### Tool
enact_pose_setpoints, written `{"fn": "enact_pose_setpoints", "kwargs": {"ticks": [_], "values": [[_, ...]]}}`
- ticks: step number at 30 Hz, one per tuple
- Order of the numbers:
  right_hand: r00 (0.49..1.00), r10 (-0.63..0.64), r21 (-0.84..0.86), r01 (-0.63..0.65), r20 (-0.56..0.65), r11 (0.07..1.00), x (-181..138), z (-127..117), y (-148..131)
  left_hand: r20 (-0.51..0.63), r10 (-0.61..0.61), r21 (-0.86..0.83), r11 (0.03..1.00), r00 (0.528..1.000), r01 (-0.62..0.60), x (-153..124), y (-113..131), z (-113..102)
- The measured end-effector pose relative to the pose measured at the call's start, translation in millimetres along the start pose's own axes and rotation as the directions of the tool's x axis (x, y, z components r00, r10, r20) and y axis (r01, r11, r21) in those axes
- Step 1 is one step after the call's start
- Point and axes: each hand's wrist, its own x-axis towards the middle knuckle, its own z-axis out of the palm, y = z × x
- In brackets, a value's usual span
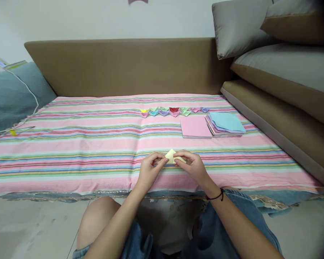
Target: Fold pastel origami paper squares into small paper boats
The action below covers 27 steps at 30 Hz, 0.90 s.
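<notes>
A small piece of pale yellow folded paper (171,155) is held up between my two hands, its pointed corner facing away from me. My left hand (152,166) pinches its left edge between thumb and fingers. On the other side my right hand (191,165) grips the right part the same way, and a bit of paper shows beneath its fingers. Both hands are over the front part of the striped cloth (91,144). My fingers hide some of the folds.
Several small folded paper boats (174,112) stand in rows farther back. In front of them lie a stack of pink paper (196,127) and a stack topped with light blue sheets (226,122). Cushions (283,68) are piled at the right; a white cable (29,90) runs at the left.
</notes>
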Motion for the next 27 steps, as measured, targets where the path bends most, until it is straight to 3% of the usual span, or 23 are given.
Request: {"fn": "enact_pose_setpoints", "kwargs": {"ticks": [3, 10, 19, 27], "values": [[0.998, -0.056, -0.057, 0.055, -0.022, 0.997, -1, 2, -1, -0.049, -0.008, -0.005, 1.0, 0.999, 0.007, 0, -2, 2], [0.995, -0.049, -0.062, 0.044, -0.09, 0.997, -4, 7, -5, -0.092, -0.05, -0.024, 0.999, 0.994, 0.048, -3, -2, 8], [0.992, -0.039, -0.05, 0.033, -0.122, 0.998, -5, 11, -3, -0.181, -0.228, -0.244, 0.953, 0.957, 0.181, -6, -6, 15], [0.991, -0.043, -0.066, 0.035, -0.13, 0.997, -6, 13, -1, -0.207, -0.216, -0.211, 0.962, 0.954, 0.172, -5, -3, 16]]}}
